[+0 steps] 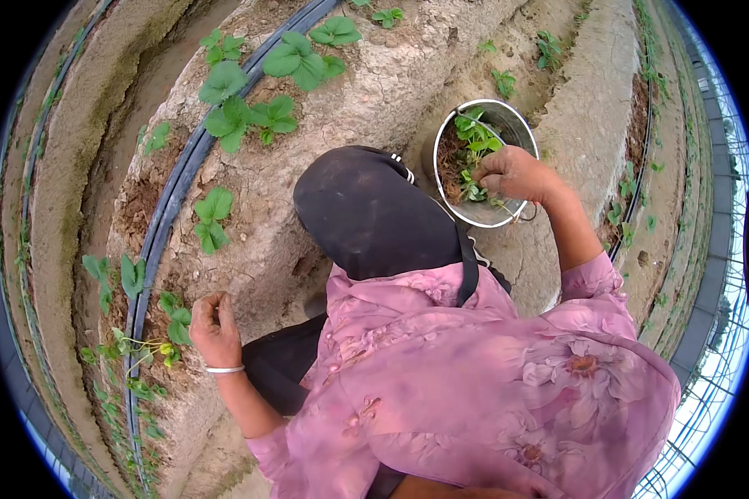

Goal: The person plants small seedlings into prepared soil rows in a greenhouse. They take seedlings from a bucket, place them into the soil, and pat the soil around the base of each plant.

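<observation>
My right hand (517, 176) reaches over the rim of a metal bucket (529, 128). Its bent fingers are at the leaves of strawberry seedlings (478, 138) inside; whether they pinch a stem is hidden. Brown roots (452, 165) show along the bucket's left side. Above the soil bed at the left is my left hand (215, 327), with a silver bangle at the wrist and its fingers curled in; I cannot tell if something small is between them. A strawberry plant (178, 319) grows just beside that hand.
Black drip irrigation hoses (165, 203) run along the raised soil bed (256, 181), with strawberry plants (225, 118) on both sides. My bent knee (374, 206) lies between the bed and the bucket. A furrow (100, 193) borders the bed at left; another bed (593, 118) rises beyond the bucket.
</observation>
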